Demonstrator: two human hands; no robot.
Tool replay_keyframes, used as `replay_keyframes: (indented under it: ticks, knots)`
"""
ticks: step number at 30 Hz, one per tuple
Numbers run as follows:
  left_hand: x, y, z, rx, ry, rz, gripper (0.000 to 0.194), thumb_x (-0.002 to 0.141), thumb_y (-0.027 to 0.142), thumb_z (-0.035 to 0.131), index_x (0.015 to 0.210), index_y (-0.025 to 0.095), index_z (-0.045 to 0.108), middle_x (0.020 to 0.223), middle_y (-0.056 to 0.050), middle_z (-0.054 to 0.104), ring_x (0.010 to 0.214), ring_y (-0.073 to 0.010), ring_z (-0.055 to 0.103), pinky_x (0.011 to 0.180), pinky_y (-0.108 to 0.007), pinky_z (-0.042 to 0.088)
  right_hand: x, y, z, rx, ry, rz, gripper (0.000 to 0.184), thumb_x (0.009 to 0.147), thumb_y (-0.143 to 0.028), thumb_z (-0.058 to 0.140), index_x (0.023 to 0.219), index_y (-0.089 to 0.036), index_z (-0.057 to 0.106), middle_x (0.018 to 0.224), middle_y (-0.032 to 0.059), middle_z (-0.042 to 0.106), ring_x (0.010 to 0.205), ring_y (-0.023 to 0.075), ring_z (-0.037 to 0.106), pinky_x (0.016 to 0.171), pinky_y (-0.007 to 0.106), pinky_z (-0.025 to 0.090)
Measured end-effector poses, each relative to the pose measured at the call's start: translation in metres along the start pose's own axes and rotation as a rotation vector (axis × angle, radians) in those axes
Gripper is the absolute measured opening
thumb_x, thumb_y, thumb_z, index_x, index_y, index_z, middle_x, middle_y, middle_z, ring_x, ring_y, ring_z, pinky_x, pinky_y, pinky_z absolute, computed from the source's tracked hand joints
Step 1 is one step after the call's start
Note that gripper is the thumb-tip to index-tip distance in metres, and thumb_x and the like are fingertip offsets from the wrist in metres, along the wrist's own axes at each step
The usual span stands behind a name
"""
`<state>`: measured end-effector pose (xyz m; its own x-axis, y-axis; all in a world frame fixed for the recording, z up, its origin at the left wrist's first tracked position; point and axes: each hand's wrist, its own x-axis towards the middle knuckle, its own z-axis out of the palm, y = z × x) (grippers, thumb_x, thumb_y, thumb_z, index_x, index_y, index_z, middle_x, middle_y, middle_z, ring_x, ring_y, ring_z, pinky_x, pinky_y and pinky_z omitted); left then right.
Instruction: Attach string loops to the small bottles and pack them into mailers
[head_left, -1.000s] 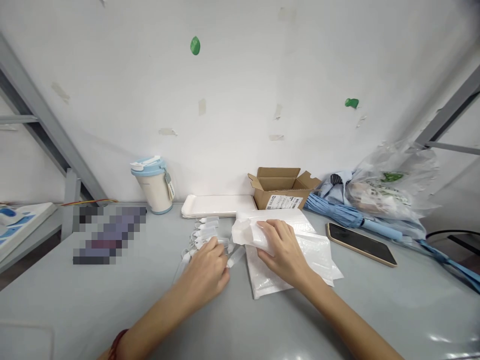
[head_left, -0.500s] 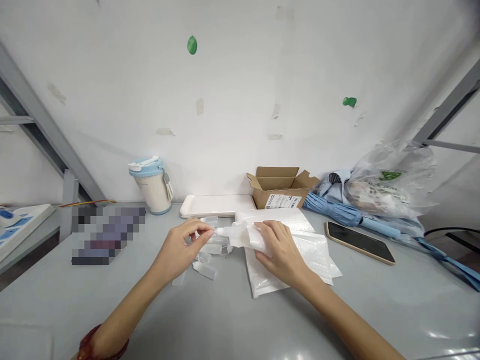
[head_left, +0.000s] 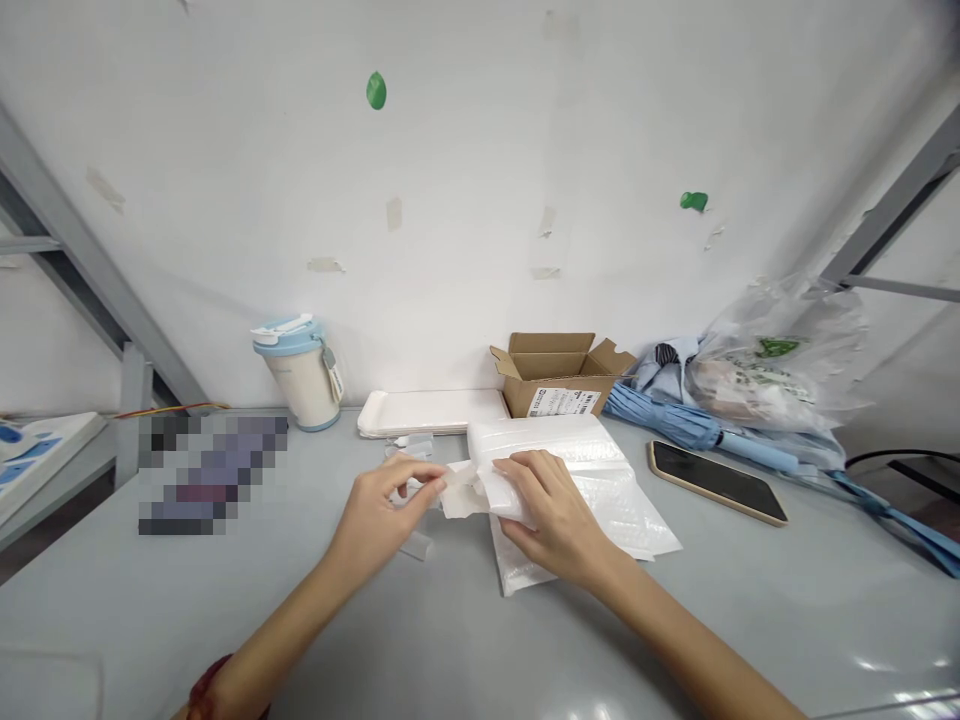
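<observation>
My right hand [head_left: 551, 515] is closed round a white bubble mailer [head_left: 510, 492], fingers on top, holding it above other mailers. Beside its open end, the thumb and fingertips of my left hand [head_left: 390, 505] pinch the edge of the mailer's pale flap [head_left: 463, 492]. Whatever is inside the mailer is hidden. Underneath lie more white bubble mailers [head_left: 626, 515], overlapping on the grey table. Several small translucent plastic bottles [head_left: 417, 545] are scattered behind and under my left hand, which partly covers them.
Toward the wall stand a blue-lidded cup [head_left: 300, 375], a stack of white flat packs [head_left: 435, 410] and an open cardboard box [head_left: 559, 375]. On the right are a phone [head_left: 716, 482], a folded blue umbrella [head_left: 697, 430] and a clear plastic bag [head_left: 780, 360]. A blurred-out object [head_left: 217, 475] lies left.
The small translucent bottle with a white tip that my left hand held at the mailer's opening is out of sight. My left hand now pinches the flap. The view has shifted slightly.
</observation>
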<state>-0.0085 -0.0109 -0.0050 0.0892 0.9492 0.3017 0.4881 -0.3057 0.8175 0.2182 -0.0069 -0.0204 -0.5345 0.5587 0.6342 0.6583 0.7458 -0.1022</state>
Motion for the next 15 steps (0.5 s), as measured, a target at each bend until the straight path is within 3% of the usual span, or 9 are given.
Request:
replay_keyframes:
  ticks: [3,6,9,15]
  knots:
    - [0.003,0.001,-0.004,-0.112,0.006,-0.160,0.031,0.074,0.043,0.065,0.094,0.019,0.068,0.093,-0.006,0.066,0.082,-0.0201,0.058,0.071,-0.032,0.046,0.000,-0.001,-0.001,0.005,0.008,-0.009,0.051,0.070,-0.009,0.053,0.119,-0.014,0.045,0.104,0.0125,0.052,0.094,0.0249,0.048,0.076,0.037,0.043]
    - [0.004,0.002,-0.002,-0.337,-0.202,-0.267,0.040,0.075,0.046,0.065,0.104,0.019,0.064,0.100,-0.007,0.066,0.087,-0.0201,0.059,0.072,-0.030,0.047,0.001,-0.002,-0.002,0.019,0.012,-0.020,0.051,0.069,-0.008,0.053,0.120,-0.013,0.044,0.104,0.0127,0.052,0.094,0.0247,0.047,0.077,0.038,0.043]
    - [0.002,0.003,0.001,-0.438,-0.353,-0.328,0.037,0.077,0.046,0.063,0.101,0.018,0.065,0.090,-0.005,0.068,0.079,-0.0175,0.059,0.071,-0.029,0.047,0.001,-0.006,-0.003,0.043,-0.002,-0.027,0.052,0.069,-0.008,0.053,0.120,-0.013,0.044,0.103,0.0122,0.052,0.093,0.0244,0.047,0.077,0.038,0.043]
    - [0.001,0.007,0.003,-0.463,-0.341,-0.406,0.032,0.070,0.043,0.071,0.089,0.017,0.066,0.080,-0.002,0.068,0.073,-0.0157,0.060,0.068,-0.027,0.045,0.002,-0.014,-0.005,0.095,-0.038,-0.052,0.050,0.068,-0.008,0.050,0.117,-0.014,0.046,0.101,0.0119,0.053,0.090,0.0238,0.047,0.075,0.038,0.043]
